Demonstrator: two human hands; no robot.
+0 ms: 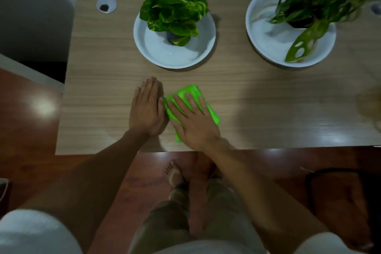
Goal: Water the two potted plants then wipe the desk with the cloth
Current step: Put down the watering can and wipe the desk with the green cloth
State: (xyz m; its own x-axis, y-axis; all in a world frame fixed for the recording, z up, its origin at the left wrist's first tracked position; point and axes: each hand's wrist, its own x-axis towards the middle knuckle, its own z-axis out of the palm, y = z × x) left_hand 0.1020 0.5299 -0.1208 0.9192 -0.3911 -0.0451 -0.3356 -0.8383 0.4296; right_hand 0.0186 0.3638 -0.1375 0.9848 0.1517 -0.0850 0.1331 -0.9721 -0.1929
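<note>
A bright green cloth (190, 92) lies flat on the wooden desk (103, 64) near its front edge. My right hand (193, 119) presses down on the cloth, palm flat and fingers spread. My left hand (147, 107) rests flat on the bare desk just left of the cloth, fingers together, touching the cloth's edge. Behind the hands stand two potted plants in white dishes: a broad-leaved one (173, 0) in the left dish (175, 57) and a holed-leaf one (321, 0) in the right dish (266, 45).
A round cable hole (106, 4) is at the desk's back left. A dark chair (340, 192) stands at the lower right on the reddish floor. My legs and bare foot (174, 173) are under the desk's front edge. A faint blurred object (371, 105) sits at the right edge.
</note>
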